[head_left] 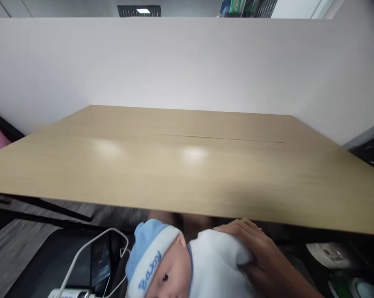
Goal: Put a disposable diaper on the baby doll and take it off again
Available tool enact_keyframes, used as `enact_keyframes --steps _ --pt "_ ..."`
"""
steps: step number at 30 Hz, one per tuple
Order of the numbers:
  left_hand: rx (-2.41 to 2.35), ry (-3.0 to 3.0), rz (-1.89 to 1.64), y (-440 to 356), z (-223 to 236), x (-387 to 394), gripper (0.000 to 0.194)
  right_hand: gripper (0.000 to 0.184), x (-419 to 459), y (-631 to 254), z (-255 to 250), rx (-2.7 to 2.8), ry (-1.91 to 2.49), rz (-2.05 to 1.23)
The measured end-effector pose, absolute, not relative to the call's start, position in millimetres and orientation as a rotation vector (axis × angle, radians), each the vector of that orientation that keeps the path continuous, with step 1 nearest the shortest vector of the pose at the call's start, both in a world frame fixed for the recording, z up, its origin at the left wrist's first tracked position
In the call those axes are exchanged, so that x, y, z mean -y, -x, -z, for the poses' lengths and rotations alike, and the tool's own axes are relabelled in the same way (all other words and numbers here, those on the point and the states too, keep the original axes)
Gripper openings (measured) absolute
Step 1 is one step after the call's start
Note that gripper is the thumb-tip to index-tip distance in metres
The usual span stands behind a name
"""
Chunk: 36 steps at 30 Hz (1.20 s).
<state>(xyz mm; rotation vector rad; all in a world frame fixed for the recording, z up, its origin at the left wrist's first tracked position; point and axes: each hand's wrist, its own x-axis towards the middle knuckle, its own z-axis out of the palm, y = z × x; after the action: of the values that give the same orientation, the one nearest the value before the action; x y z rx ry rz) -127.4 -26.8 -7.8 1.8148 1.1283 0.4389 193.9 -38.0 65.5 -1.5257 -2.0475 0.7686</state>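
The baby doll point(203, 258) lies crosswise just short of the near edge of the wooden table point(162, 174), its torso under the right hand point(253, 246), whose half-curled fingers have hold of it, seemingly to stop it slipping. The left hand is out of view, its state unknowable.

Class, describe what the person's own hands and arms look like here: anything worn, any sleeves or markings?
The right hand is bare, with no glove. No sleeve, watch or bracelet shows on the visible part of the forearm, nor any clear marking. The left hand is out of view.
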Motion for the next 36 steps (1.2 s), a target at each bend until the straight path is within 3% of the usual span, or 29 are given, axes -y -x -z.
enact_keyframes --steps 6,11,17,21,24,28,33,36 --pt "-1.188 -1.936 -0.374 174 52 87 0.084 0.065 44 -176 -31 2.058 1.527 -0.852" --pt "-1.260 -2.082 -0.061 189 68 94 0.082 0.061 31 -185 24 2.039 1.537 -0.851" --pt "-1.399 -2.262 0.203 201 63 91 0.059 0.036 65 -202 43 1.900 1.552 -0.858" --pt "-1.435 -2.350 0.413 204 37 88 0.068 0.033 92 -199 29 1.904 1.614 -0.876" --pt "-1.382 -2.425 0.251 186 6 70 0.070 0.031 94 -190 25 1.941 1.663 -0.774" --pt "-0.953 -2.307 -0.303 144 -18 38 0.048 0.024 81 -176 21 2.001 1.670 -0.669" --pt "-0.625 -2.061 -0.416 114 4 22 0.036 0.017 67 -164 23 2.044 1.682 -0.637" --pt "-0.628 -2.014 -0.448 109 16 22 0.028 0.022 57 -176 30 2.002 1.716 -0.637"
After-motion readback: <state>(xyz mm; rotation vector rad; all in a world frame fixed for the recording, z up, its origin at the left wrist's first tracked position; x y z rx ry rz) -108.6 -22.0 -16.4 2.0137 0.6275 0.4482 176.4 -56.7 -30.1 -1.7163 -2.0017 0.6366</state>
